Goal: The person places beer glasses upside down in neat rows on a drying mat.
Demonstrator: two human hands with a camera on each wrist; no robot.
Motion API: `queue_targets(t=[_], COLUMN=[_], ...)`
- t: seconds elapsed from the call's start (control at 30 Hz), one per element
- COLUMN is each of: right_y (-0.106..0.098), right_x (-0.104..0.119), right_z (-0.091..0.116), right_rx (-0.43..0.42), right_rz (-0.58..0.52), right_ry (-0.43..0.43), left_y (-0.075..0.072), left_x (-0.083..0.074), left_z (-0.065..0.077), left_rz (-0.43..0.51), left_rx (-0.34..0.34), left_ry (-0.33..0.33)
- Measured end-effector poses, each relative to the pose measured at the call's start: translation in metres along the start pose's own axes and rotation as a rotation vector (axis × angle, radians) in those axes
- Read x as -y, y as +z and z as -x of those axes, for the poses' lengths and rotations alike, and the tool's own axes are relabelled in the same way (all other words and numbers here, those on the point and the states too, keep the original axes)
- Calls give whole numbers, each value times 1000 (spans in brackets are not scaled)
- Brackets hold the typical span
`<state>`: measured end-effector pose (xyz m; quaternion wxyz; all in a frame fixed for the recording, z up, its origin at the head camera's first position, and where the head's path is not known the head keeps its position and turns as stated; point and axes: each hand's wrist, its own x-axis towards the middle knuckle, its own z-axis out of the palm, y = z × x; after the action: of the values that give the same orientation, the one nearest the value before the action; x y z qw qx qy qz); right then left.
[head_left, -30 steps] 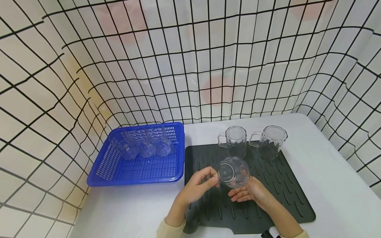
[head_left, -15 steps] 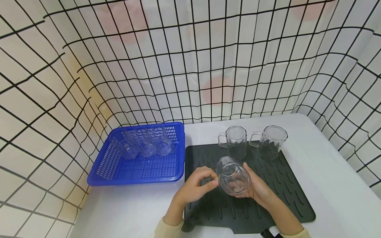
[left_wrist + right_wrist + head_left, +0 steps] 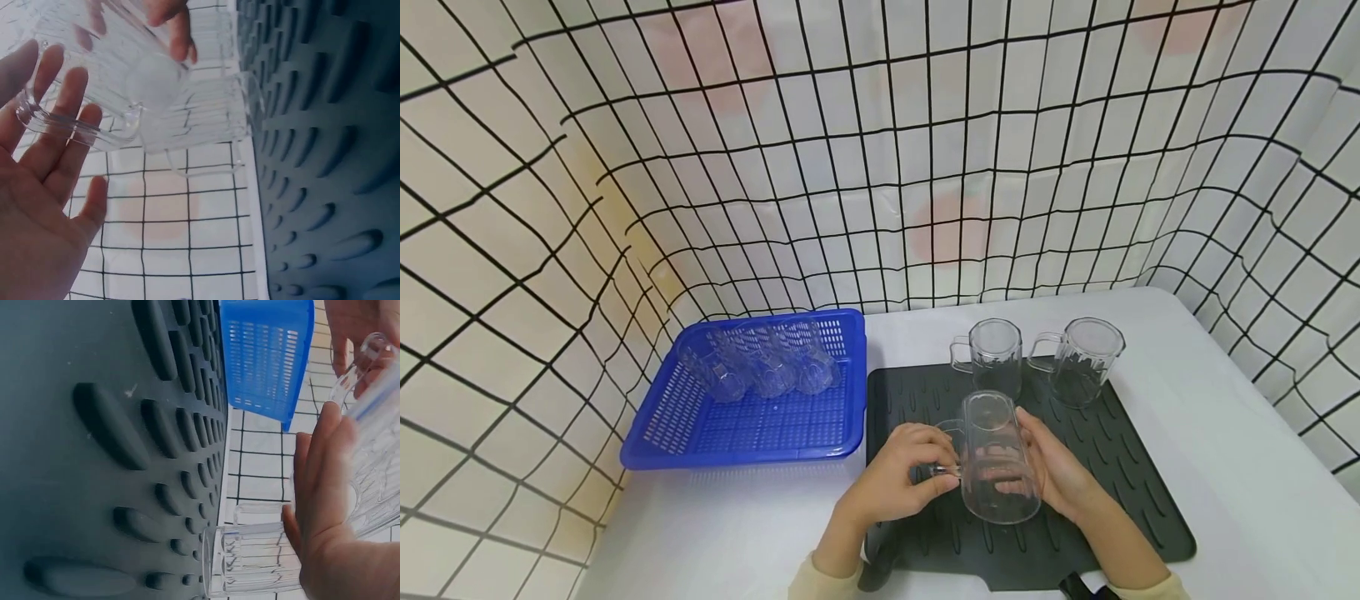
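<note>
While a white backdrop with black grid lines [image 3: 865,100] rises at far, left and right, I look down on a white table [image 3: 760,533]. On its right lies a dark ridged mat [image 3: 1120,475]; on its left, a blue basket [image 3: 737,462] holds three leaning clear mugs [image 3: 772,375]. Along the mat's far edge, two matching mugs [image 3: 1086,358] stand side by side, seemingly mouth-down, handles pointing left. One more glass mug [image 3: 988,454] is held tilted above the mat, just nearer than the left one of that pair. My right hand [image 3: 1056,468] supports its right side from beneath, fingers nearly straight and close together. My left hand [image 3: 908,469] pinches the handle [image 3: 946,471] between thumb and forefinger, the other fingers fanned slightly apart. For a sound hold, I judge the handle alone a weak anchor: smooth glass could twist there, so my right hand should bear most of the weight, and any turning should be slow and well clear of the pair.
</note>
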<state>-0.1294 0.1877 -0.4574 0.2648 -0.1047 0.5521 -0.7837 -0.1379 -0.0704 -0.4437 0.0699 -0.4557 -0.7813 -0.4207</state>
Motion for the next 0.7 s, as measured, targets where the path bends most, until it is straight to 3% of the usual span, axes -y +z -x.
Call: queue_targets(t=[0.13, 0.3, 0.57, 0.7], right_y=[0, -1, -1, 0], right_x=[2, 1, -3, -4], right_z=[0, 0, 0, -1], right_rx=[-55, -98, -65, -86], right_rz=[-4, -22, -79, -89], right_ry=[42, 79, 33, 7], left_y=[3, 5, 6, 4], left_x=[-3, -5, -2, 2], left_z=[2, 3, 6, 8], left_rz=[-63, -62, -86, -35], left_rx=[16, 30, 16, 6], left_ry=[-32, -60, -91, -123])
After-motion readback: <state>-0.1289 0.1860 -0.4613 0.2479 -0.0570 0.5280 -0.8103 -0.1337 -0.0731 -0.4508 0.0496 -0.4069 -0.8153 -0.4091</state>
